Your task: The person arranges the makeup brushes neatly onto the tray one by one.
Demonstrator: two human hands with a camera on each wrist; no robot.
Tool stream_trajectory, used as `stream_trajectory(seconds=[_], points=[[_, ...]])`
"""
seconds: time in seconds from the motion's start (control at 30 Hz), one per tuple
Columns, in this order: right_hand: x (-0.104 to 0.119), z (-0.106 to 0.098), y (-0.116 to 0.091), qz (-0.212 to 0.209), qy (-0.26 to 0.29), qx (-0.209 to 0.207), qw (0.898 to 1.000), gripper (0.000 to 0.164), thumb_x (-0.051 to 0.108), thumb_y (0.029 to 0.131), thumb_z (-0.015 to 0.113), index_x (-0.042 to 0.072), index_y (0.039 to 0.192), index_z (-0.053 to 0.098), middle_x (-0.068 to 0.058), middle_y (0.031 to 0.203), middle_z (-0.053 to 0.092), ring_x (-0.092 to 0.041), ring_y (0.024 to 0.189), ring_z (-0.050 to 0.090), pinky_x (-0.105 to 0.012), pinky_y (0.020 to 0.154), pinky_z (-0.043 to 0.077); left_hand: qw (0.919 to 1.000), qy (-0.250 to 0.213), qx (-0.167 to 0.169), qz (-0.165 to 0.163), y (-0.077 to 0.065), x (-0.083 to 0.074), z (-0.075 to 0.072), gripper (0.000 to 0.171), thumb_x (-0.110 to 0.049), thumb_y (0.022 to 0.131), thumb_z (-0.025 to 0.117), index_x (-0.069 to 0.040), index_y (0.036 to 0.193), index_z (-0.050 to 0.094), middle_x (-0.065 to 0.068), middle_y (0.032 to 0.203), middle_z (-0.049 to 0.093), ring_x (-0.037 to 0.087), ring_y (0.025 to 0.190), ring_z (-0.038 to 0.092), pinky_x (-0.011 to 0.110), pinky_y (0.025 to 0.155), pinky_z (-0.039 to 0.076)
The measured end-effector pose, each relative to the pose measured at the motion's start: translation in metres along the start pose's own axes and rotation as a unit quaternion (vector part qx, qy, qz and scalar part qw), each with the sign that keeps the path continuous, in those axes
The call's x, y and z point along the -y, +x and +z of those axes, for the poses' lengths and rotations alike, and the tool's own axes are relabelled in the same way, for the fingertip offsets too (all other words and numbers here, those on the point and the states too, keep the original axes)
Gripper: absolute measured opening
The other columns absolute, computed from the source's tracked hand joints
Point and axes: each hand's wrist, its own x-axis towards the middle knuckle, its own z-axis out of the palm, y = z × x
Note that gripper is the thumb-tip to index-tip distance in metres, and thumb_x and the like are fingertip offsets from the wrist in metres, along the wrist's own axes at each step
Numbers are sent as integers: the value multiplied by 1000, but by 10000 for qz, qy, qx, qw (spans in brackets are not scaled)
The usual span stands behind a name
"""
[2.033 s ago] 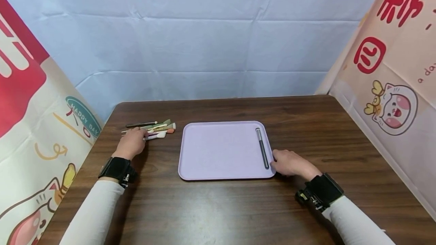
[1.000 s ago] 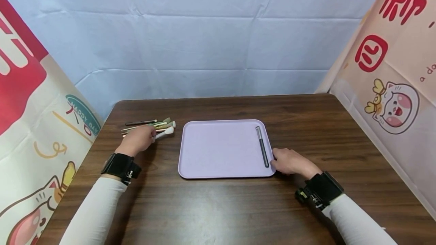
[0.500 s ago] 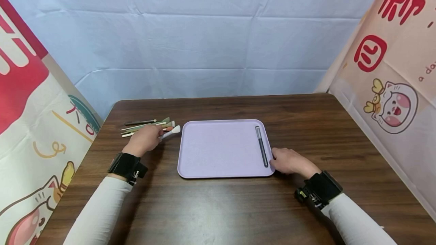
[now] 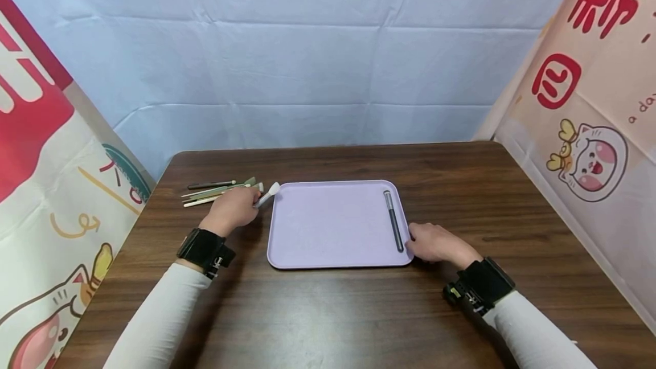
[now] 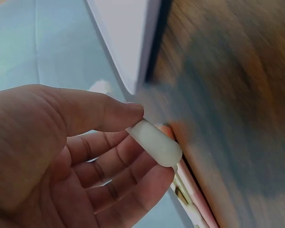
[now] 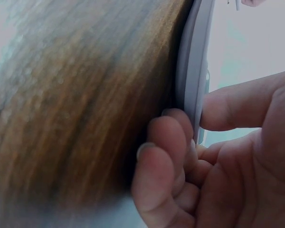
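Observation:
In the head view my left hand (image 4: pixel 233 209) pinches a white makeup brush (image 4: pixel 269 192) beside the left edge of a lilac tray (image 4: pixel 333 224). Its pale bristles point up and right, overlapping the tray's far left corner. The left wrist view shows the handle end (image 5: pixel 156 146) of this brush sticking out between thumb and fingers. My right hand (image 4: pixel 435 242) grips the tray's right rim, thumb on top and fingers curled at the outer side and underneath. On the tray's right side lies a black-handled makeup brush (image 4: pixel 393 221) with a silver ferrule.
Several more makeup brushes (image 4: pixel 205 192), green, cream and black, lie at the far left of the brown wooden table (image 4: pixel 318 318), partly hidden behind my left hand. A pale blue cloth (image 4: pixel 307 84) hangs behind the table, with printed cloths at both sides.
My left hand picked the white makeup brush out of the pile and moved right with it, to the tray's left edge. My right hand has stayed at the tray's rim.

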Motion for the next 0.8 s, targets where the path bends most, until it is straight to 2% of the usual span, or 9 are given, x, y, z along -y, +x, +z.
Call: stream_trajectory(seconds=[0.23,0.5,0.67,0.8], points=[[0,-1,-2,-31,-20,-20,10000,9,14,96,55,5,94,58,-5,75,56,-19,62,54,-31,55,43,10000,70,-21,26,4,-16,0,9,-7,90,63,-7,82,60,6,69,56,22,63,47,35,57,37],[0,0,-2,-33,2,-61,10000,9,14,96,54,6,93,58,-5,74,55,-18,61,54,-32,54,43,9999,92,19,58,9,-30,1,15,-6,93,62,-6,78,62,5,65,50,20,60,44,33,57,35],[1,0,-3,-56,-4,-82,10000,9,13,97,54,6,94,58,-5,74,55,-18,61,54,-31,54,43,9997,191,-54,114,10,-37,1,12,-4,91,62,-4,79,63,7,68,56,22,62,48,34,58,38],[1,0,-3,-61,-11,-86,9999,9,14,97,54,6,94,57,-5,74,55,-18,60,54,-31,54,43,9999,112,-62,30,10,-44,2,10,-4,91,63,-3,81,64,8,70,58,23,63,50,36,60,42]])
